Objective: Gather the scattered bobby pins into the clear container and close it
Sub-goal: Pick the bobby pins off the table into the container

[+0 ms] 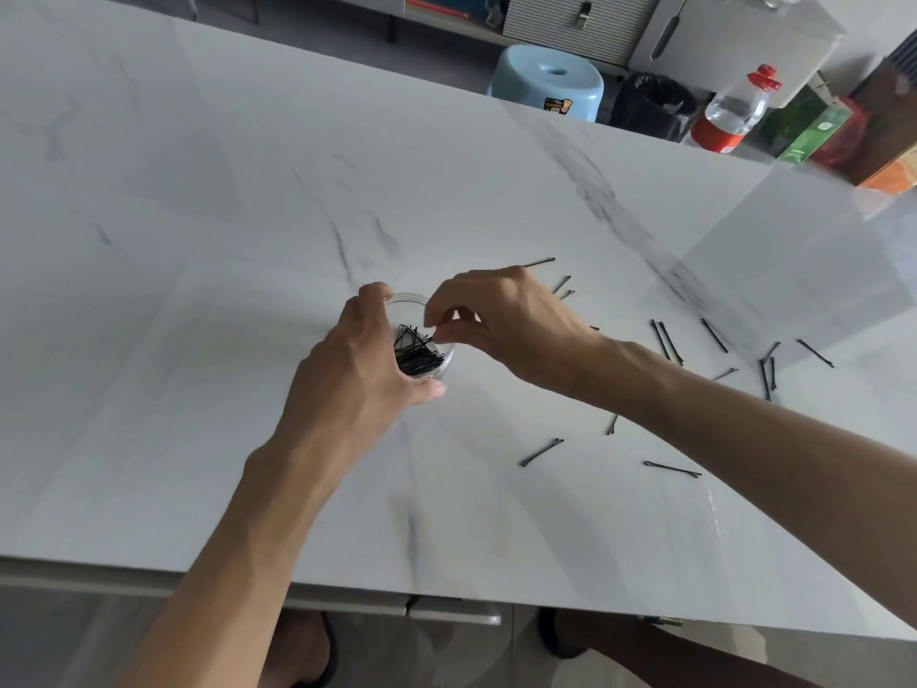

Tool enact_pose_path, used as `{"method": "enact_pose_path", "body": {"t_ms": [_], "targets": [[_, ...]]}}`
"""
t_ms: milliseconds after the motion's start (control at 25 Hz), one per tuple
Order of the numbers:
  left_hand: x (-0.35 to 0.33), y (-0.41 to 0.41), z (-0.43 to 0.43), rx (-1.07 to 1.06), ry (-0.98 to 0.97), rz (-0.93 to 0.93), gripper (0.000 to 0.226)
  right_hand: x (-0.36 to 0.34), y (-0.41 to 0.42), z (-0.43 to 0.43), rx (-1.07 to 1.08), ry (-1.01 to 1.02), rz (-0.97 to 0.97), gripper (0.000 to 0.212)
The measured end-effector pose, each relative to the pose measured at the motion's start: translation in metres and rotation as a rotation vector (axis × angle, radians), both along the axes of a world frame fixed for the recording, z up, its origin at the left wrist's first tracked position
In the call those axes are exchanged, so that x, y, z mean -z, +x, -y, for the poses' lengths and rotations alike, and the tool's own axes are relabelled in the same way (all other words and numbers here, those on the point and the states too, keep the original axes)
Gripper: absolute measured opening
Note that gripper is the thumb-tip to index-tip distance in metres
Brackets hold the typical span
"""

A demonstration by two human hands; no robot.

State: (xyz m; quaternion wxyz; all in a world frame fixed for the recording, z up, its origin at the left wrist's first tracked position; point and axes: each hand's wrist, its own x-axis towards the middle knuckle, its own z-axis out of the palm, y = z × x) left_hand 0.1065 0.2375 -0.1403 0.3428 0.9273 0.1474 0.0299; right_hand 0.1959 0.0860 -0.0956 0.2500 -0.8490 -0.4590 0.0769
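Observation:
A small round clear container (444,362) stands open on the white marble table (248,240), with a heap of black bobby pins (417,352) inside. My left hand (357,365) wraps around its left side, thumb and fingers on the rim. My right hand (501,330) hovers over the container's right edge, fingertips pinched on a bobby pin right above the opening. Several loose bobby pins (542,452) lie scattered on the table to the right, some partly hidden behind my right hand and forearm. No lid is in view.
Beyond the table's far edge stand a light blue stool (551,81), a black bin (655,104), a clear bottle with a red cap (734,111) and green and orange boxes (814,129). The table's near edge (347,585) runs below my forearms.

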Motion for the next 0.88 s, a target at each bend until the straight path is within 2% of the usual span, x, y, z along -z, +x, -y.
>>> {"method": "enact_pose_path", "body": {"t_ms": [160,240,360,480,640,800,880], "targets": [[-0.002,-0.003,0.003,0.026,-0.006,0.015,0.088,0.005,-0.004,0.045,0.183,0.140,-0.127,0.017],[-0.003,-0.003,0.004,0.024,-0.007,0.013,0.088,0.010,-0.010,0.079,0.184,0.011,-0.210,0.016],[-0.004,-0.003,0.009,0.021,0.012,0.016,0.089,0.027,-0.030,0.115,0.036,-0.226,-0.277,0.019],[-0.004,-0.002,0.015,0.035,0.021,0.013,0.091,0.043,-0.041,0.127,0.058,-0.221,-0.209,0.011],[-0.003,0.002,0.020,0.036,0.019,0.006,0.091,0.049,-0.031,0.118,0.018,-0.232,0.066,0.006],[-0.002,0.006,0.021,0.039,0.015,0.007,0.090,0.042,0.017,0.100,0.235,-0.113,0.131,0.006],[-0.002,0.007,0.021,0.045,0.010,0.007,0.090,0.042,0.039,0.092,0.293,-0.128,0.096,0.009]]}}
